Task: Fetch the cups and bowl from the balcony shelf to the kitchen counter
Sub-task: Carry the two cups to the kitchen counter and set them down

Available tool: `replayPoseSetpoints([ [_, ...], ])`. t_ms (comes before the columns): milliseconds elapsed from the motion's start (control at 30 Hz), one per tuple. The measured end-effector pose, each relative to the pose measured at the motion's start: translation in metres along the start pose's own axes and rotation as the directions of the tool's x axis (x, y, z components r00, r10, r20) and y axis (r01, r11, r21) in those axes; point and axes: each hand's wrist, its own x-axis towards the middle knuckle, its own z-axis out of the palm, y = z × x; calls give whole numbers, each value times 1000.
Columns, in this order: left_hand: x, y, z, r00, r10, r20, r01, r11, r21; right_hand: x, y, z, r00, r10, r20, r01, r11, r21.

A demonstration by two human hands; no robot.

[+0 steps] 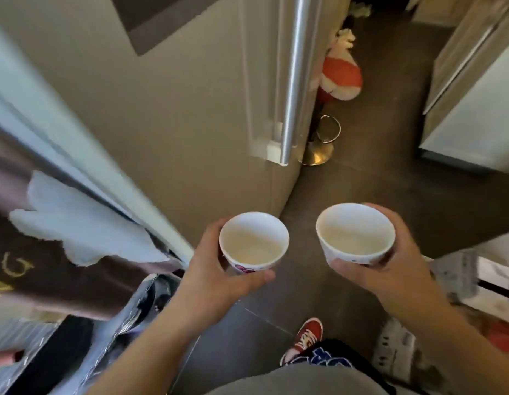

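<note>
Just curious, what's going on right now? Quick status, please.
Left hand holds one cup; right hand holds another cup. Both upright, mid-carry. Door close on left; floor ahead open.

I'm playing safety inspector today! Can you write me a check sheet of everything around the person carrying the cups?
Surface: dark tiled floor; no counter or shelf in view.
Job's things: two white cups, left cup and right cup, both upright and empty-looking; no bowl seen.
Clutter: hanging clothes on the left, a stuffed toy on the floor ahead, a stool base beside the door.
Grippers: left hand holds the left cup, right hand holds the right cup.
Cables: nothing seen.
Surroundings: a beige door with a long metal handle, a red shoe below.
</note>
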Motion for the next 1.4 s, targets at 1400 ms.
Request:
replayPoseSetpoints([
  [1400,567,125,490,773,86,628,-164,984,67,317,189,-407,655,304,-692,-437,899,-18],
])
